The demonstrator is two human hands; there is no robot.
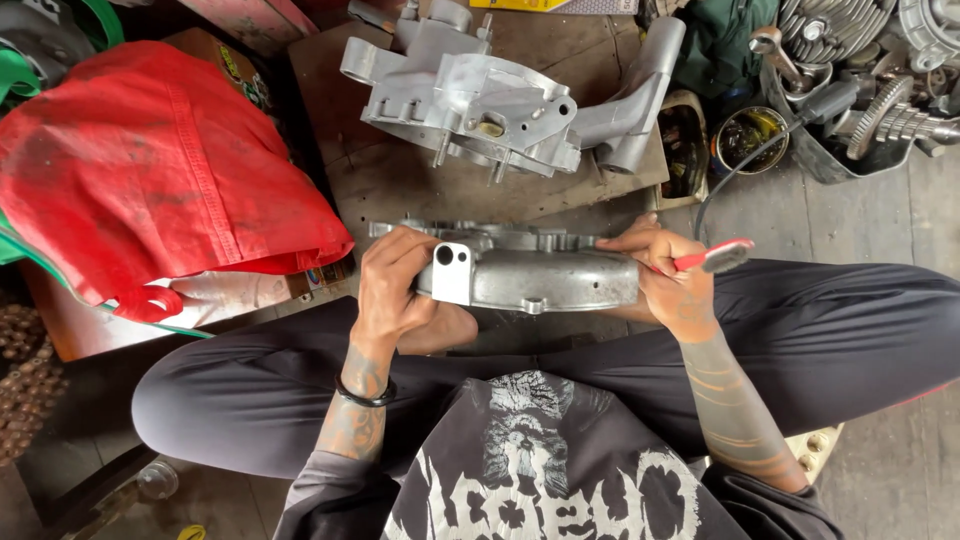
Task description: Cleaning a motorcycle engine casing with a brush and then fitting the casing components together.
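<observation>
I sit cross-legged with a grey cast-metal engine cover (545, 275) held over my lap. My left hand (395, 290) grips its left end, beside a square lug with a round hole. My right hand (668, 280) steadies the cover's right end. The same hand pinches a red-handled tool (712, 257) that points to the right. A larger silver engine casing (470, 100) lies on a wooden board (400, 185) just beyond the cover.
A red cloth bag (150, 170) lies at the left. Cogs, a finned cylinder and other metal parts (880, 90) fill trays at the top right. A black cable (740, 165) runs down from there. A rusty chain (25, 385) lies at the far left.
</observation>
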